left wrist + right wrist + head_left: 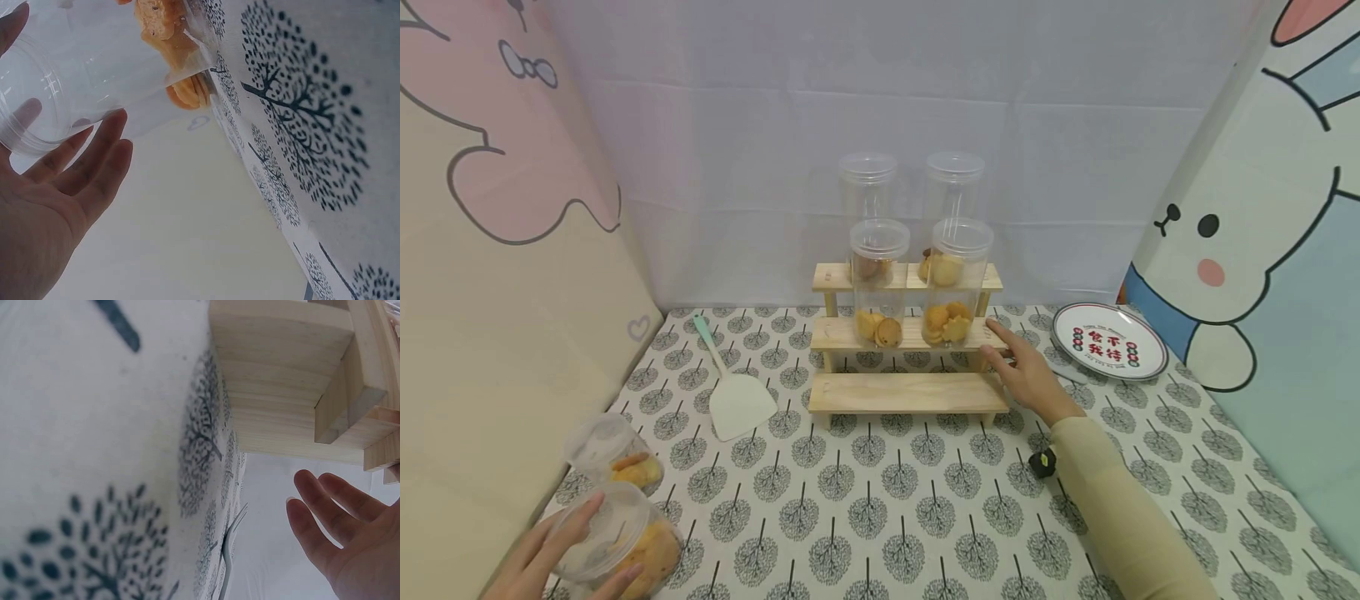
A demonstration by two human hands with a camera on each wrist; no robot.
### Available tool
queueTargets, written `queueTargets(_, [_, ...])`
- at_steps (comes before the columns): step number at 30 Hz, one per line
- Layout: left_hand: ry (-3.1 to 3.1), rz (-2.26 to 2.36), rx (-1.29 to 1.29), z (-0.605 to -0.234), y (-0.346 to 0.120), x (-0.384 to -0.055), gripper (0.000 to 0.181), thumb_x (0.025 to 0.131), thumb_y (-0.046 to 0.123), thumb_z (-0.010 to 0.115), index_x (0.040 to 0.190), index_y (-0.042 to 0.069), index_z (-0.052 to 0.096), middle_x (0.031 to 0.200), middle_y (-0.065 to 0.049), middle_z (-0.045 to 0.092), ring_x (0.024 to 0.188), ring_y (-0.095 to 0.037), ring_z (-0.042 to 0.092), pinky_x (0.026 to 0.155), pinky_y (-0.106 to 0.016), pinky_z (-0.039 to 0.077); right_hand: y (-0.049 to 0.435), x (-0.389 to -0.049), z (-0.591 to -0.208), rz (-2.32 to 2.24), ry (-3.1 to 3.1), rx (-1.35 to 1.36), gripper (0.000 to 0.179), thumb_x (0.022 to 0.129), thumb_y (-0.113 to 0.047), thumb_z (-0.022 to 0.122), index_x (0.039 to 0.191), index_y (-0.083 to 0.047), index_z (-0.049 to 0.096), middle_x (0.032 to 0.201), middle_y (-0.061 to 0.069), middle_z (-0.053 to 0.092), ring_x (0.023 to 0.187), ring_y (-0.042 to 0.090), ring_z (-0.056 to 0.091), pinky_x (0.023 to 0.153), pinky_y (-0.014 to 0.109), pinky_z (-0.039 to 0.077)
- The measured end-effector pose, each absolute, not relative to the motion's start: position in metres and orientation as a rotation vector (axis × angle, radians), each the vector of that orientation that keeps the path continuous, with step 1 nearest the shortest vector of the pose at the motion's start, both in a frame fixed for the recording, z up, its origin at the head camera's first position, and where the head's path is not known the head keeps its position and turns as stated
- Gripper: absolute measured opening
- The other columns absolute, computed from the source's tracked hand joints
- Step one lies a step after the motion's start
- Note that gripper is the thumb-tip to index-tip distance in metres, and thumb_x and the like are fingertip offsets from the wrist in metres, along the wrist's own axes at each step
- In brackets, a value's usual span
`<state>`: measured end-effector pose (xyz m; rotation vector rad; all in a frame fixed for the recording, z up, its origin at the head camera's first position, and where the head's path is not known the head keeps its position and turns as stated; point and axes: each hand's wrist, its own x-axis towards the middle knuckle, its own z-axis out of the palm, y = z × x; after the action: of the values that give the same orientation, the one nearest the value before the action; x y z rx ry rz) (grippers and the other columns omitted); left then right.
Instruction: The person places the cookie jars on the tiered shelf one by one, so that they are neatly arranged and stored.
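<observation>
At the lower left of the head view, my left hand (553, 550) grips a clear lidded jar (658, 558) holding baked biscuits. In the left wrist view, the thumb and fingers (103, 181) lie on opposite sides of the jar near its lid (34, 94). Behind it stands a second biscuit jar (606, 450). My right hand (1033, 379) touches the right end of a three-tier wooden stand (910, 392), with one fingertip on the middle tier. Its other fingers (340, 512) extend loosely below the stand in the right wrist view. Two biscuit jars (880, 283) stand on the middle tier.
Two more jars (955, 187) with biscuits stand on the top tier. A white spatula (741, 404) with a green handle end lies left of the stand. To the right are a white plate (1078, 321) and a fork (228, 550). A tree-patterned cloth (865, 517) covers the table.
</observation>
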<state>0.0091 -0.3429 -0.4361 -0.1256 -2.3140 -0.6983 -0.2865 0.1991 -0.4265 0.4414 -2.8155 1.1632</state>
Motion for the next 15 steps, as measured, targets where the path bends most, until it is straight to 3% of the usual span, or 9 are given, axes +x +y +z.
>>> queueTargets(6, [-2.343, -0.704, 0.02, -0.4346, -0.3406, 0.0085, 0.099, 0.046, 0.02, 0.101, 0.137, 0.015, 0.063, 0.125, -0.008, 0.064, 0.108, 0.012, 0.044, 0.083, 0.0, 0.032, 0.1989, -0.286, -0.4258, 1.154, -2.817, 0.438, 0.066, 0.1, -0.063, 0.04, 0.158, -0.04, 0.021, 0.154, 0.019, 0.039, 0.121, 0.037, 0.059, 0.101, 0.062, 0.046])
queueTargets(9, [-2.334, -0.71, 0.011, -0.4332, -0.3401, 0.0078, 0.099, 0.045, 0.018, 0.101, 0.136, 0.013, 0.063, 0.125, -0.014, 0.065, 0.108, 0.012, 0.044, 0.085, 0.0, 0.031, 0.1991, -0.2859, -0.4261, 1.156, -2.815, 0.438, 0.066, 0.1, -0.063, 0.041, 0.158, -0.04, 0.021, 0.154, 0.019, 0.039, 0.121, 0.037, 0.06, 0.101, 0.062, 0.046])
queueTargets(15, [-2.38, -0.681, 0.0, -0.4274, -0.3406, 0.0055, 0.104, 0.043, 0.025, 0.102, 0.138, 0.016, 0.062, 0.13, -0.011, 0.063, 0.114, 0.016, 0.04, 0.088, 0.003, 0.027, 0.2, -0.2872, -0.4276, 1.156, -2.815, 0.438, 0.065, 0.1, -0.063, 0.041, 0.158, -0.041, 0.021, 0.153, 0.019, 0.04, 0.12, 0.037, 0.06, 0.101, 0.062, 0.046])
